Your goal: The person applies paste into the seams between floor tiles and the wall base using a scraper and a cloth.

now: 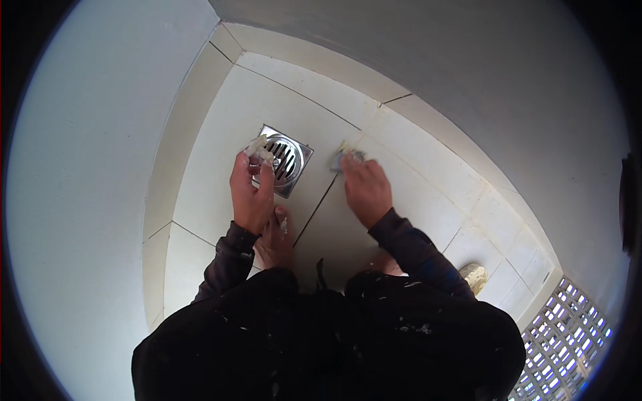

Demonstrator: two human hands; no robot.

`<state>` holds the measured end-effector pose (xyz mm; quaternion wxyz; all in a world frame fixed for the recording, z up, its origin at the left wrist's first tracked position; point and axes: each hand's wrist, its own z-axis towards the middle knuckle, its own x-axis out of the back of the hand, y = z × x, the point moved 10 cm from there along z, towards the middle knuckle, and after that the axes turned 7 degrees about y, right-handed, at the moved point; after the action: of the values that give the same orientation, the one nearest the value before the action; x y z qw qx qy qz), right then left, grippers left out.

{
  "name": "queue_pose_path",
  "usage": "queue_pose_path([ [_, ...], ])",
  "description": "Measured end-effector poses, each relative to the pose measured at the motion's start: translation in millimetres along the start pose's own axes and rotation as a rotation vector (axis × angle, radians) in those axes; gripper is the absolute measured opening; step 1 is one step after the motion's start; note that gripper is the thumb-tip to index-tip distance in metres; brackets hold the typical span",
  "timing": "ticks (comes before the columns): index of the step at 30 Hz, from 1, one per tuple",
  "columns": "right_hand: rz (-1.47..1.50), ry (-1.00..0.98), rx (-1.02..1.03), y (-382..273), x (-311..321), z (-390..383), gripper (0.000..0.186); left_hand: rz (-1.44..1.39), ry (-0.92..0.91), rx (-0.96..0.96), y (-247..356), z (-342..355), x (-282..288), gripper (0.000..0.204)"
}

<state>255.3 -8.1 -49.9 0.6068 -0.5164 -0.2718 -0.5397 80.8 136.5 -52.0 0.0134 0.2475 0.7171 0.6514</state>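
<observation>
My left hand (251,200) is closed round a lump of pale, wet-looking paste (257,146), held over the edge of a square metal floor drain (287,160). Fingers and thumb curl about the paste, and some of it is smeared on the skin. To the right of the drain, my right hand (369,194) grips a small grey flat scraper (342,162). Motion blurs its edges, and the fingers hide part of it. It is down at the tiles, by the upper end of a dark open joint (317,208). A little beige paste shows just beyond the scraper.
Cream floor tiles (294,93) with dark joints meet grey walls on the left (100,174) and far right (495,87). At the right, a beige paste mass (474,277) lies near a raised edge. Beyond that stands a patterned grille-like surface (565,341). My bare foot (274,242) is beside the drain.
</observation>
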Motion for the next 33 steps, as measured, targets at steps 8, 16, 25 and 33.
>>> queue_pose_path([
  [8,0.45,-0.249,-0.218,-28,13,-37,0.038,-0.029,0.097,-0.038,-6,6,14,0.023],
  [16,0.136,-0.014,-0.128,-2,16,-15,0.037,-0.013,0.257,-0.039,-22,7,48,0.028],
  [25,0.606,-0.307,-0.443,1,0,-36,0.031,0.071,0.357,0.067,-50,12,84,0.037],
  [33,1.188,-0.149,-1.135,63,-7,-47,0.023,0.238,0.424,-0.117,-58,17,101,0.038],
])
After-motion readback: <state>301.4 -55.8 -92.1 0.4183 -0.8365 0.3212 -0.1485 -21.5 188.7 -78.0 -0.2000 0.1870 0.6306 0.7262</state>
